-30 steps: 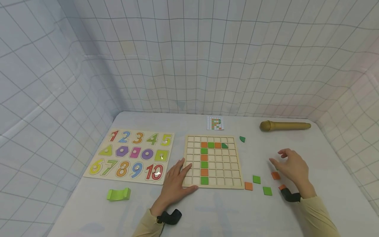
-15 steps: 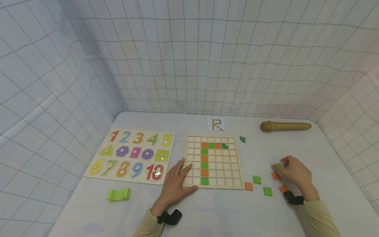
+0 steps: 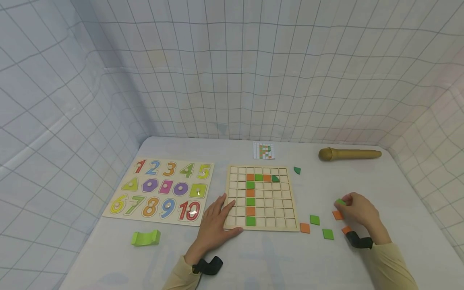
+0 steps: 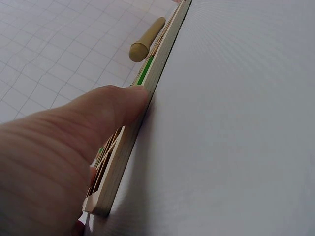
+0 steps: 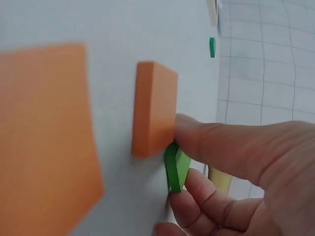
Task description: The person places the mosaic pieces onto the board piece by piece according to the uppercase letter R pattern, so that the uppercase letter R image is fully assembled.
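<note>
Fingers spread, my left hand (image 3: 214,228) rests on the lower left corner of a wooden grid board (image 3: 271,203). The left wrist view has the thumb (image 4: 115,101) against the board's edge (image 4: 129,140). Orange and green square tiles form a column and a short top row on the board, which ends in a dark green quarter-round tile (image 3: 275,178). To the right of the board, my right hand (image 3: 361,211) pinches a green square tile (image 5: 184,166) between thumb and fingers. Close beside it lies an orange tile (image 5: 162,105); another orange tile (image 5: 44,142) is nearer the wrist.
Loose green tiles (image 3: 314,220) and an orange tile (image 3: 305,228) lie by the board's lower right corner. A pattern card (image 3: 264,150), a dark green quarter-round piece (image 3: 297,170) and a toy microphone (image 3: 349,154) are farther back. At left are a number puzzle (image 3: 159,191) and green block (image 3: 146,238).
My right hand has come down onto the green tile, and its thumb and fingers have closed on it. The left hand and the board have stayed in place.
</note>
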`<action>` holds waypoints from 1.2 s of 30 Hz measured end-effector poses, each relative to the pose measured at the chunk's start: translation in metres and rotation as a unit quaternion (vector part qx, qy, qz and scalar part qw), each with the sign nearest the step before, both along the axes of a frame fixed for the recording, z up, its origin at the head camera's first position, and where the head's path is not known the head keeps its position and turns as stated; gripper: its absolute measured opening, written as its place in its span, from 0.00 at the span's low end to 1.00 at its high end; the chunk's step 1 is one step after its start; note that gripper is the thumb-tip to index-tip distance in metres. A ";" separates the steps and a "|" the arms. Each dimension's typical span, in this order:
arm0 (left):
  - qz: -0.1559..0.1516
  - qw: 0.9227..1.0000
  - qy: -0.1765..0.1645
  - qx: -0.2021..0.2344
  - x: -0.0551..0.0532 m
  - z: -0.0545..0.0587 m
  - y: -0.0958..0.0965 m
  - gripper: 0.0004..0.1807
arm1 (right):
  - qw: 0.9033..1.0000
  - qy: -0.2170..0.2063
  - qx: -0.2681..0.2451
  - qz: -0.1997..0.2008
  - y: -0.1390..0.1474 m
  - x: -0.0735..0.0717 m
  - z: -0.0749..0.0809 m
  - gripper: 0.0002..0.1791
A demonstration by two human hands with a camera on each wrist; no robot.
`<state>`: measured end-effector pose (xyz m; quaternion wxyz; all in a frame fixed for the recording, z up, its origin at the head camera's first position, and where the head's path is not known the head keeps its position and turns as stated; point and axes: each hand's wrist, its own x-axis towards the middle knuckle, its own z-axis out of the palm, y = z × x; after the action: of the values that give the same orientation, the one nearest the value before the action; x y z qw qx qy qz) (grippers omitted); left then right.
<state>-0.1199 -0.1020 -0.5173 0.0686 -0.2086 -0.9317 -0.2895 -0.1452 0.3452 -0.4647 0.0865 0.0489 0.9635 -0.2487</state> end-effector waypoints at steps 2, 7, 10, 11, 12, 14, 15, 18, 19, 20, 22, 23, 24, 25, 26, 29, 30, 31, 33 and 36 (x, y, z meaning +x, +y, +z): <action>-0.001 1.000 0.002 0.001 0.000 0.000 0.000 0.43 | 1.000 0.004 -0.013 0.007 -0.001 -0.001 -0.001 0.27; 0.000 1.000 -0.006 -0.003 0.000 0.001 0.000 0.44 | 0.999 0.027 -0.016 0.007 -0.004 -0.002 -0.004 0.24; 0.002 1.000 -0.013 -0.004 0.001 0.001 0.000 0.44 | 0.999 0.045 -0.017 0.004 -0.008 -0.002 -0.005 0.22; 0.002 1.000 -0.014 -0.004 0.001 0.001 0.000 0.44 | 0.998 0.052 -0.017 0.003 -0.009 -0.003 -0.004 0.20; 0.002 1.000 -0.015 -0.004 0.001 0.001 0.000 0.44 | 0.998 0.059 -0.017 0.002 -0.011 -0.003 -0.004 0.19; 0.002 1.000 -0.015 -0.003 0.001 0.002 0.000 0.44 | 0.997 0.076 -0.016 0.003 -0.015 -0.005 -0.003 0.17; 0.001 1.000 -0.014 -0.002 0.001 0.002 0.000 0.44 | 0.996 0.084 -0.016 0.005 -0.018 -0.006 -0.002 0.16; 0.000 1.000 -0.012 0.000 0.001 0.001 0.000 0.44 | 0.994 0.104 -0.020 0.009 -0.028 -0.011 0.000 0.14; 0.000 1.000 -0.011 0.000 0.000 0.001 0.000 0.44 | 0.994 0.109 -0.023 0.011 -0.032 -0.013 0.001 0.14; 0.000 1.000 -0.011 -0.001 0.000 0.001 0.000 0.44 | 0.993 0.113 -0.025 0.014 -0.036 -0.015 0.002 0.14; 0.001 1.000 -0.011 -0.003 0.000 0.000 0.000 0.44 | 0.992 0.120 -0.033 0.017 -0.045 -0.020 0.004 0.14; 0.001 1.000 -0.011 -0.005 0.000 0.000 0.000 0.44 | 0.991 0.124 -0.037 0.020 -0.050 -0.022 0.006 0.14; 0.001 1.000 -0.011 -0.005 0.000 0.000 0.000 0.44 | 0.991 0.129 -0.041 0.023 -0.055 -0.024 0.007 0.14; 0.001 1.000 -0.011 -0.005 0.000 0.000 0.000 0.44 | 0.989 0.134 -0.047 0.026 -0.060 -0.026 0.008 0.14; 0.001 1.000 -0.010 -0.005 0.000 -0.001 0.000 0.44 | 0.988 0.141 -0.053 0.030 -0.065 -0.029 0.009 0.14; -0.001 1.000 -0.003 -0.004 0.000 -0.001 0.000 0.44 | 0.985 0.154 -0.073 0.039 -0.079 -0.036 0.010 0.14; -0.001 1.000 -0.001 -0.004 0.000 0.000 0.000 0.44 | 0.983 0.158 -0.076 0.043 -0.083 -0.039 0.009 0.13; -0.001 1.000 0.001 -0.003 0.000 0.000 0.000 0.44 | 0.982 0.161 -0.081 0.048 -0.087 -0.042 0.009 0.13; -0.001 1.000 0.001 -0.003 0.001 0.001 0.000 0.44 | 0.981 0.163 -0.087 0.058 -0.095 -0.048 0.007 0.13; 0.000 1.000 -0.004 0.000 0.001 0.003 0.001 0.43 | 0.979 0.163 -0.092 0.081 -0.105 -0.056 0.005 0.11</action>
<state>-0.1186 -0.1014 -0.5146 0.0645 -0.2077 -0.9320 -0.2899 -0.2011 0.2398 -0.4599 -0.0476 -0.0787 0.9384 -0.3332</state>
